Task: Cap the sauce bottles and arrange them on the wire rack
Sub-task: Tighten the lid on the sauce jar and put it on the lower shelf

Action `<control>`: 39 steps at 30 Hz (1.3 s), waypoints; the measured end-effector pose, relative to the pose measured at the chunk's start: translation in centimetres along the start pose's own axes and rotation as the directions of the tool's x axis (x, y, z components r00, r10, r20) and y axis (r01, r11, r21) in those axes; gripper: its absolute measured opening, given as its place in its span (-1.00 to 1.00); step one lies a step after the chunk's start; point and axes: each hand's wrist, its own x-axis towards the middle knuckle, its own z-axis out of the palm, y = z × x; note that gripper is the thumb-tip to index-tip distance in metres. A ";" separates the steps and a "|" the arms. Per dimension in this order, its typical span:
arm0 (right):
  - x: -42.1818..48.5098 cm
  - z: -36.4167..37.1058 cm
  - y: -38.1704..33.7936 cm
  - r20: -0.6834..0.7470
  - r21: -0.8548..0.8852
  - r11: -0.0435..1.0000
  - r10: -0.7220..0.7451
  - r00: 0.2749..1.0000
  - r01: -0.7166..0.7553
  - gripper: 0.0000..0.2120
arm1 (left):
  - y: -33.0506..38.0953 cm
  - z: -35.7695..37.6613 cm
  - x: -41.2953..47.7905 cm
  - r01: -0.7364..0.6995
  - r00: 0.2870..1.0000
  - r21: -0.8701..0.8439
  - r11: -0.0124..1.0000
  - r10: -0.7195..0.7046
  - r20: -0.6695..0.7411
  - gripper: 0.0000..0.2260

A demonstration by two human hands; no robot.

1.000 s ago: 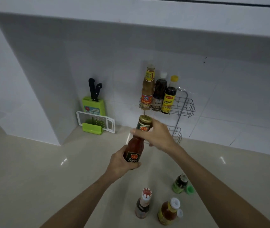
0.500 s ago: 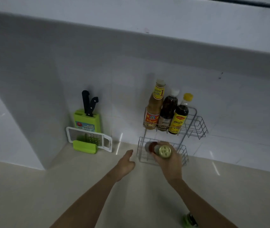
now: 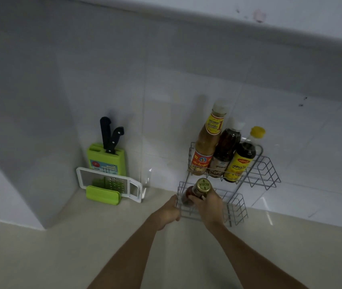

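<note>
Red sauce bottle with gold screw cap [image 3: 197, 190]: gripped at neck by right hand [image 3: 208, 206], fingers [image 3: 193, 199] wrapped around it, over lower tier of grey two-tier wire rack [image 3: 236, 207]. Left hand [image 3: 167, 213]: fingers curled, at rack's left edge; contact unclear. Upper tier: three capped bottles [image 3: 221, 151]. Beige worktop [image 3: 61, 247] beneath.

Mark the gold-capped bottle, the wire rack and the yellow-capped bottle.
gold-capped bottle [image 3: 203, 185]: head view, on the gold cap.
wire rack [image 3: 267, 174]: head view, on the upper basket's bare right end.
yellow-capped bottle [image 3: 241, 163]: head view, on the yellow label.
</note>
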 end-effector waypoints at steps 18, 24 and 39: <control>3.7 1.7 -0.5 0.139 -0.220 0.975 0.029 0.990 0.002 -0.59 | -0.8 -0.2 0.3 -0.041 0.990 0.070 0.997 0.031 0.138 -0.23; 3.8 1.7 -0.6 0.188 -0.206 0.978 0.054 0.981 -0.014 -0.58 | -0.5 0.2 -0.2 -0.062 0.991 0.107 0.992 0.049 0.122 -0.21; -3.4 -4.1 -0.9 0.306 -0.170 0.984 0.006 0.952 0.049 -0.55 | 1.1 2.5 -7.6 -0.141 0.985 0.260 0.955 0.163 -0.064 -0.39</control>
